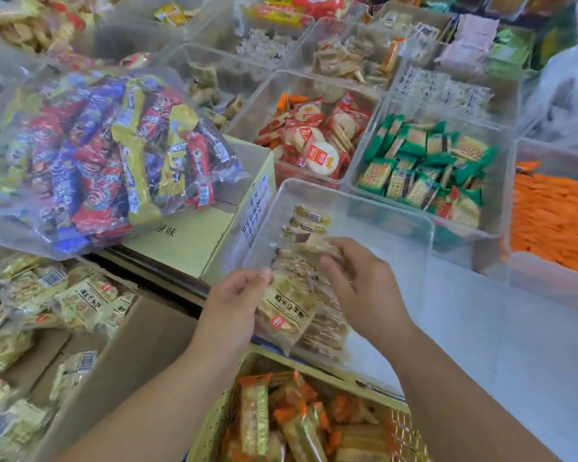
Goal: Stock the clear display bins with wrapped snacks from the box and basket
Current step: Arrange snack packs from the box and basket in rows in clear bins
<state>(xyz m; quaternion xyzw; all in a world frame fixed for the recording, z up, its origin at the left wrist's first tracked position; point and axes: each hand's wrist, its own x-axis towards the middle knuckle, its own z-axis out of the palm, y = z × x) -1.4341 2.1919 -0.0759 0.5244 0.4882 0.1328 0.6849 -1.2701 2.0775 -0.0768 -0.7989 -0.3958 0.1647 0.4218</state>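
A clear display bin (354,201) stands in front of me with a few pale wrapped snacks along its left side. My left hand (234,305) grips a cream-coloured wrapped snack pack (287,305) at the bin's near left rim. My right hand (357,278) reaches into the bin, fingers curled round wrapped snacks (314,251) lying there. A brown cardboard box (121,355) at the lower left holds more of the same cream packs (84,305). A yellow perforated basket (214,425) below my arms holds orange-and-gold wrapped bars (301,421).
A big clear bag of red, blue and yellow snacks (97,155) lies on a pale green carton (194,241) at left. Other clear bins behind hold round red-wrapped crackers (317,138), green packs (424,168) and orange packs (551,221). A person in pale clothing (568,81) stands at the far right.
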